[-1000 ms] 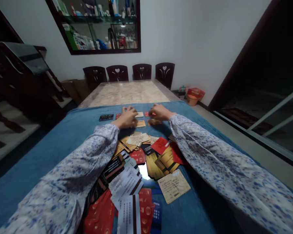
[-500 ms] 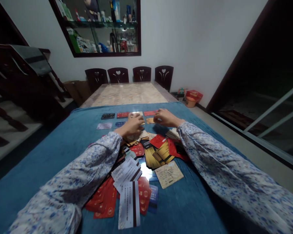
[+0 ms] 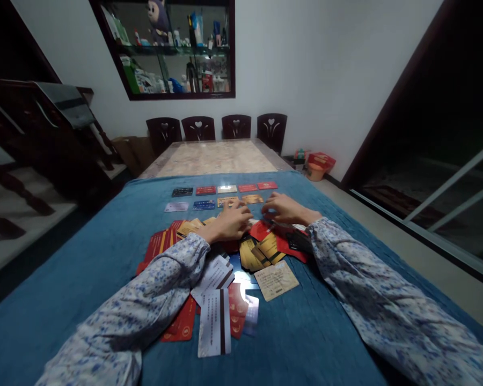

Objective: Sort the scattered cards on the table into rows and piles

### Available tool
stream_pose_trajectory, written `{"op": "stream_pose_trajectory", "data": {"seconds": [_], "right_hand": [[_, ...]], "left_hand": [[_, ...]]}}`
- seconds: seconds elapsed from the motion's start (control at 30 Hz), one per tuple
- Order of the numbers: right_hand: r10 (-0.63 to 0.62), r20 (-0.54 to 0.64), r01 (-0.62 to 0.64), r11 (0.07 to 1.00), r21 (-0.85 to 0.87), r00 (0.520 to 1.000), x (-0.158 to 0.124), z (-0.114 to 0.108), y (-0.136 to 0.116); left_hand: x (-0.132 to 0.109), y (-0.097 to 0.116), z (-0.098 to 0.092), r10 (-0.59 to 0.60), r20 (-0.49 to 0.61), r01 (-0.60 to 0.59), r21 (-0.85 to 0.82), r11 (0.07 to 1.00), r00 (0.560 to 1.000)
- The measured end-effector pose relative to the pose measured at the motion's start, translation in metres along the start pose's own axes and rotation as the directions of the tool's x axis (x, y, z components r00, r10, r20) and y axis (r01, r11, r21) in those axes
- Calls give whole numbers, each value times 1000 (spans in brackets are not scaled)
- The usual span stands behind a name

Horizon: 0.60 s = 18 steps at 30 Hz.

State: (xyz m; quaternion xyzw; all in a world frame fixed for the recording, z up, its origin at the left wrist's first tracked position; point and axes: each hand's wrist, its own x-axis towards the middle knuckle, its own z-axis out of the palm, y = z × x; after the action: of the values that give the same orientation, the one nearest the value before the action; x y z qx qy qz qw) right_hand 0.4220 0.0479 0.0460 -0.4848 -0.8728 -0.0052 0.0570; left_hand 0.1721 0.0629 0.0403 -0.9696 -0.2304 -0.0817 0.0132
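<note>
A loose pile of cards in red, gold, black and white lies on a blue cloth. My left hand rests on the far edge of the pile with fingers curled over cards. My right hand lies beside it, fingers bent on the pile's cards. Beyond the hands, cards lie in two rows: a far row of several and a nearer row of several. Both arms wear a flowered sleeve.
A marble-topped table extends beyond the cloth, with several dark chairs at its far end. A glass cabinet hangs on the wall. Stairs stand at the left, a red basket on the floor at right.
Both hands have drawn back from the far rows toward the pile. The rows of laid-out cards are now uncovered, and the view has tilted so the pile sits lower.
</note>
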Motion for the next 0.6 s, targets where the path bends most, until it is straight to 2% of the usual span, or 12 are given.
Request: {"op": "stream_pose_trajectory", "data": {"seconds": [0.13, 0.23, 0.37, 0.6], "right_hand": [[-13, 15, 12, 1000, 23, 1000, -4, 1, -3], [7, 68, -9, 1000, 22, 998, -5, 0, -7], [26, 108, -27, 1000, 11, 994, -6, 4, -13], [-1, 127, 3, 1000, -15, 992, -6, 13, -14]], "left_hand": [[-4, 12, 1, 41, 17, -41, -5, 999, 999], [-5, 18, 2, 55, 37, -55, -7, 998, 998], [-5, 20, 4, 81, 71, -81, -11, 997, 994], [-8, 23, 2, 87, 67, -84, -44, 995, 994]]}}
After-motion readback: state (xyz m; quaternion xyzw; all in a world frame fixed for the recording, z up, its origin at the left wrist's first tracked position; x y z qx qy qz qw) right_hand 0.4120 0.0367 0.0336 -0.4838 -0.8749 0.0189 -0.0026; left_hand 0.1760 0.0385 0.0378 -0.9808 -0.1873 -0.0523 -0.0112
